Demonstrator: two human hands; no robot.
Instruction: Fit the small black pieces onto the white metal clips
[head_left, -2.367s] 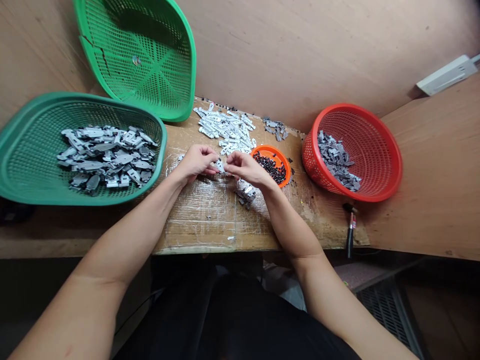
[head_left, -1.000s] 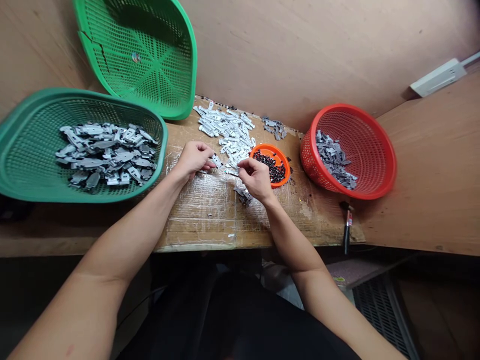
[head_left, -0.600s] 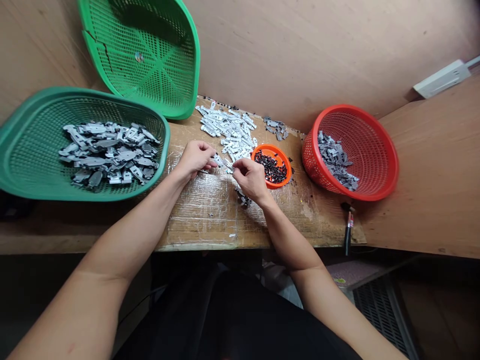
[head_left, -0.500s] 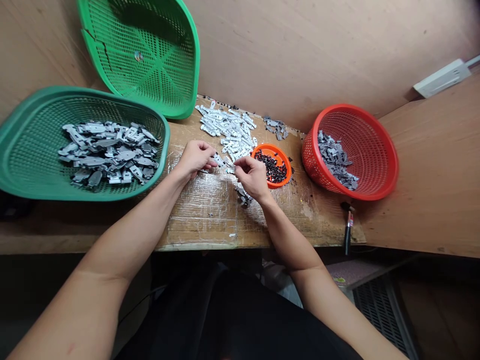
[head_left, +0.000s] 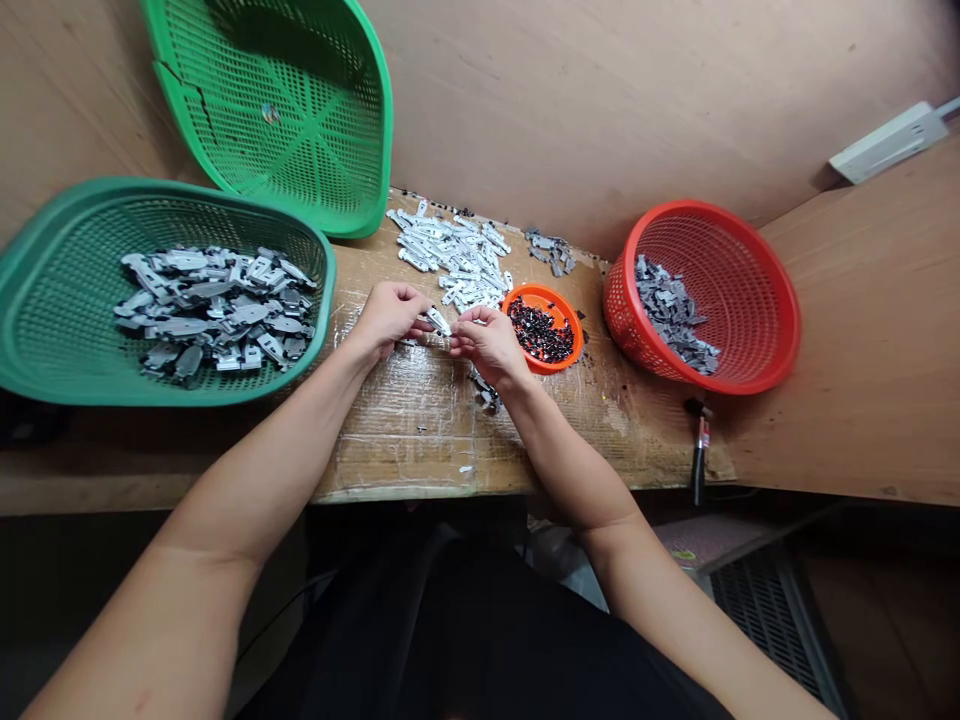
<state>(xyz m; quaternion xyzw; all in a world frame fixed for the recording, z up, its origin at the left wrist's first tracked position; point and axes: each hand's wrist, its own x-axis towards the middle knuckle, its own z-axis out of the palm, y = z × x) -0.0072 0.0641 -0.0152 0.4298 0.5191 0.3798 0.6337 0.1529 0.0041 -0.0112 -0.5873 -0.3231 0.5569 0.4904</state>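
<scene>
Head view: a green basket [head_left: 45, 300] of grey parts sits at the table's left edge. The left hand [head_left: 390, 318] pinches a small white piece [head_left: 437, 321], its long axis slanting toward the right hand [head_left: 489, 345], whose fingertips close on its near end. A moment earlier the hands were further apart. The orange dish [head_left: 559, 310] lies just right.
</scene>
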